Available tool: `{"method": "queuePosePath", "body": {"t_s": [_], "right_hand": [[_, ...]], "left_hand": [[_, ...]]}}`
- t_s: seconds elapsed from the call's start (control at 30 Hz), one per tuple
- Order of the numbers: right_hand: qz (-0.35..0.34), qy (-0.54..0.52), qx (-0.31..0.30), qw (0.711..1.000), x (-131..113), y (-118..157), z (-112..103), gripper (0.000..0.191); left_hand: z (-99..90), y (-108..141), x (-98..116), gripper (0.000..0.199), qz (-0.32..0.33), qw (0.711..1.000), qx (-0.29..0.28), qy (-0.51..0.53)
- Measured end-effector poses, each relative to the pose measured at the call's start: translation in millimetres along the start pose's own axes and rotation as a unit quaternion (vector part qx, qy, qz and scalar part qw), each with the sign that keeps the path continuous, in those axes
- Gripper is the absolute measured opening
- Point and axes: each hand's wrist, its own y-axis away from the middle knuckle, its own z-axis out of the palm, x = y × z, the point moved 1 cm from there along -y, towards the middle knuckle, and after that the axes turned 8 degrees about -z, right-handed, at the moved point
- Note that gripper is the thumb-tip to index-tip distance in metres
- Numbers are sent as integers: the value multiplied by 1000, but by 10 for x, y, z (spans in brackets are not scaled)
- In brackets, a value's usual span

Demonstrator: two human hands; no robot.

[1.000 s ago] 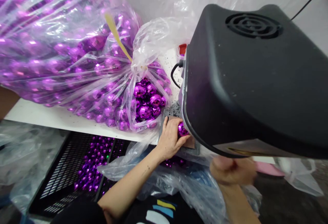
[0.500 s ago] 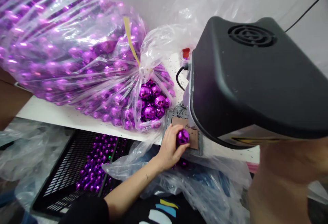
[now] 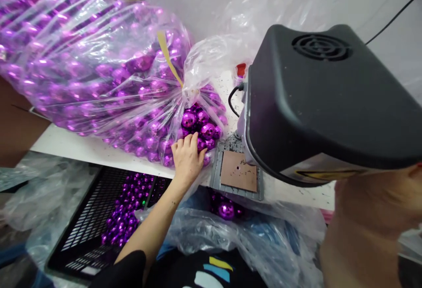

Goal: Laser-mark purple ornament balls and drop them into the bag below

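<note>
At the mouth of the clear bag of shiny purple balls, my left hand rests over the loose balls. Its fingers bend forward and its thumb stands apart, with a ball showing between thumb and forefinger; no firm grip shows. To the right of this hand, a brown square pad lies on a grey metal plate, with dark specks on it. A black machine housing overhangs the plate. My right arm is large and blurred at the right edge, its fingers hidden.
Below the white table edge stands a black crate with small purple pieces. Clear plastic spreads over my lap, and purple balls lie beneath the plate's front edge. Another person's arm shows at the left.
My left hand has moved left from the pad to the bag's mouth and let go of the ball it held. A bright purple ball now shows below the plate. The right arm stays put.
</note>
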Motion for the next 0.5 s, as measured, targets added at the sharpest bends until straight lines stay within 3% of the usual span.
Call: {"method": "queuePosePath", "body": {"t_s": [0.1,0.17,0.23,0.33,0.5], "right_hand": [[-22,-37,50,998,115,0,48,47],[-40,-49,57,996,180,0,71,50],[-48,-43,54,996,192,-11,87,54],[-51,-38,49,997,121,-58,99,49],[-42,-11,-22,999,9,-185,125,34]], "left_hand": [[-104,26,31,52,-5,994,-30,110],[-187,139,92,54,-36,961,-69,265],[-213,272,160,53,-77,890,-161,419],[-125,428,229,53,-135,757,-305,561],[80,491,254,48,-222,575,-375,693]]}}
